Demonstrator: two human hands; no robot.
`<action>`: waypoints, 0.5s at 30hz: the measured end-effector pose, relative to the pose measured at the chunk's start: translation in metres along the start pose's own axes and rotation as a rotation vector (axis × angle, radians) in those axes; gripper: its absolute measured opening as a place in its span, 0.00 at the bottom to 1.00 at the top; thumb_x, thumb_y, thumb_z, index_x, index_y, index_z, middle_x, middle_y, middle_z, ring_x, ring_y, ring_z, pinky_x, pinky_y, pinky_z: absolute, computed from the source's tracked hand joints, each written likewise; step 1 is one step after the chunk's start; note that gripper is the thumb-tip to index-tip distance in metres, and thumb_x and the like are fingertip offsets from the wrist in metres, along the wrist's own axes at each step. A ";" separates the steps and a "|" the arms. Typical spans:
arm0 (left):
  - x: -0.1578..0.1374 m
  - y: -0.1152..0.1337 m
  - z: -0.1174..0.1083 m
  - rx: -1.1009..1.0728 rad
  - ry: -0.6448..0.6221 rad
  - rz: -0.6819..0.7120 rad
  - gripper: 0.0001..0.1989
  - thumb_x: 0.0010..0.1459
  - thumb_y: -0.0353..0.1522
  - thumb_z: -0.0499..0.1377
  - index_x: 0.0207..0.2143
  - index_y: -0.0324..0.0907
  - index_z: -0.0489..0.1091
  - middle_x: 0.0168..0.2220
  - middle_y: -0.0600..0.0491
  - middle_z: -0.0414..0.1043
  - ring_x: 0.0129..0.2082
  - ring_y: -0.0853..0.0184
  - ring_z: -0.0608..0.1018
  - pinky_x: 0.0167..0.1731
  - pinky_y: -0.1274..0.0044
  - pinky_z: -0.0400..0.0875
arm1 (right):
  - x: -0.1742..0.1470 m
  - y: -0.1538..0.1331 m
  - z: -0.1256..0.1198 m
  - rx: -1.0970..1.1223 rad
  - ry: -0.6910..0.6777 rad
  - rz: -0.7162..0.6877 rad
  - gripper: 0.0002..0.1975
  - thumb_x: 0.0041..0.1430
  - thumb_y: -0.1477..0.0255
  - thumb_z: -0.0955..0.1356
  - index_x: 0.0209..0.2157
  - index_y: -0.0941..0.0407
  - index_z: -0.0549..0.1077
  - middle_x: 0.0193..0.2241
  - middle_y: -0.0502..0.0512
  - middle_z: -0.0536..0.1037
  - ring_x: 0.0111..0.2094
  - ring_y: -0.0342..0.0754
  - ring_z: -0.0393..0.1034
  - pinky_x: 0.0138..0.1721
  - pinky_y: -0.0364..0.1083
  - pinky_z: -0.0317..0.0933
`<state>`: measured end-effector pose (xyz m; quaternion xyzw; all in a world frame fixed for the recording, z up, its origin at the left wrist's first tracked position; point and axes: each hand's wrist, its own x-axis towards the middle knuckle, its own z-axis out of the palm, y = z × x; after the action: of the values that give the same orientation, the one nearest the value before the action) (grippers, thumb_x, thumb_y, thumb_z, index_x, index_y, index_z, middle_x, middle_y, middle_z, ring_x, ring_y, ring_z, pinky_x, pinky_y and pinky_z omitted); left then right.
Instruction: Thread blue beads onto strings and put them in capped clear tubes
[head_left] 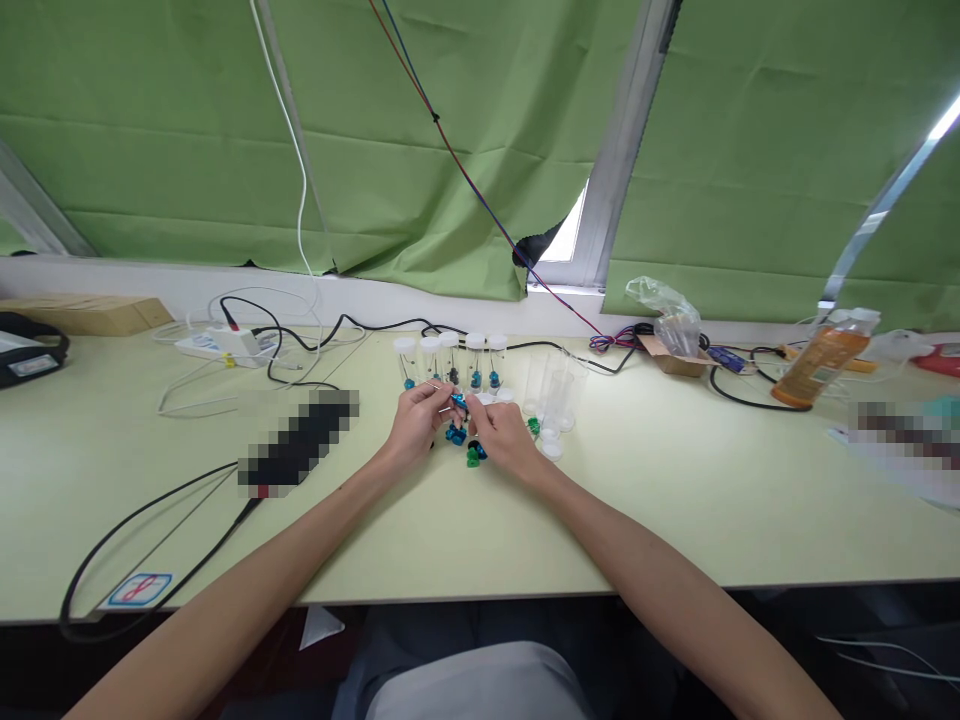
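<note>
My left hand pinches a small blue piece with a thin light stem, of a kind too small to make out. From the other side, my right hand has its fingers closed on the same piece. Just below my hands lie loose blue pieces and a green piece. Behind them stands a row of several clear tubes with white caps, each with a small dark or blue item inside. Uncapped clear tubes stand beside my right hand, near white caps and another green piece.
A dark blurred device with a black cable lies left. At the back are a white power strip and a cardboard box. An orange bottle and a small carton with a plastic bag stand right.
</note>
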<state>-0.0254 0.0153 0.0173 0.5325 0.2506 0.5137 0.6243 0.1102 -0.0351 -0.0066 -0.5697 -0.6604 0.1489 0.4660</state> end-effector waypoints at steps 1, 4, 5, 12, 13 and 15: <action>0.000 0.000 0.000 0.000 0.000 0.000 0.11 0.46 0.35 0.68 0.22 0.37 0.71 0.22 0.52 0.68 0.21 0.68 0.73 0.21 0.75 0.69 | 0.000 0.000 0.000 0.008 0.001 0.004 0.35 0.68 0.53 0.53 0.15 0.57 0.71 0.16 0.53 0.73 0.23 0.43 0.69 0.32 0.42 0.57; 0.001 -0.001 -0.001 -0.001 -0.005 -0.001 0.11 0.46 0.35 0.68 0.23 0.37 0.71 0.22 0.52 0.68 0.21 0.68 0.73 0.21 0.75 0.69 | 0.001 0.000 0.000 0.023 0.001 0.017 0.36 0.67 0.52 0.53 0.15 0.57 0.71 0.16 0.54 0.74 0.23 0.43 0.69 0.33 0.42 0.58; 0.001 -0.002 -0.001 -0.001 -0.008 0.000 0.11 0.47 0.35 0.68 0.23 0.37 0.71 0.22 0.52 0.68 0.21 0.68 0.73 0.21 0.75 0.69 | 0.000 0.000 0.000 0.027 0.000 0.019 0.36 0.67 0.52 0.53 0.15 0.57 0.71 0.17 0.54 0.74 0.23 0.43 0.69 0.33 0.42 0.58; 0.001 -0.001 0.000 0.003 0.003 0.012 0.12 0.46 0.35 0.68 0.21 0.37 0.71 0.22 0.52 0.68 0.20 0.69 0.73 0.21 0.75 0.69 | 0.000 -0.002 -0.001 -0.015 -0.004 0.017 0.34 0.68 0.53 0.54 0.16 0.57 0.69 0.16 0.53 0.73 0.22 0.43 0.67 0.31 0.42 0.55; 0.002 -0.001 0.000 0.002 0.007 0.015 0.12 0.46 0.35 0.68 0.20 0.37 0.71 0.21 0.53 0.67 0.20 0.69 0.73 0.21 0.75 0.69 | 0.000 -0.002 -0.001 -0.034 -0.003 0.015 0.33 0.68 0.53 0.54 0.16 0.57 0.68 0.16 0.53 0.72 0.22 0.43 0.66 0.30 0.42 0.54; 0.002 -0.002 0.000 0.003 0.016 0.018 0.12 0.46 0.35 0.68 0.20 0.37 0.71 0.21 0.54 0.67 0.19 0.70 0.72 0.22 0.76 0.70 | 0.000 -0.003 -0.001 -0.073 0.003 0.014 0.32 0.68 0.54 0.55 0.16 0.57 0.68 0.16 0.52 0.70 0.22 0.42 0.63 0.28 0.42 0.52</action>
<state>-0.0239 0.0171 0.0164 0.5317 0.2513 0.5232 0.6167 0.1091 -0.0366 -0.0035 -0.5912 -0.6606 0.1272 0.4449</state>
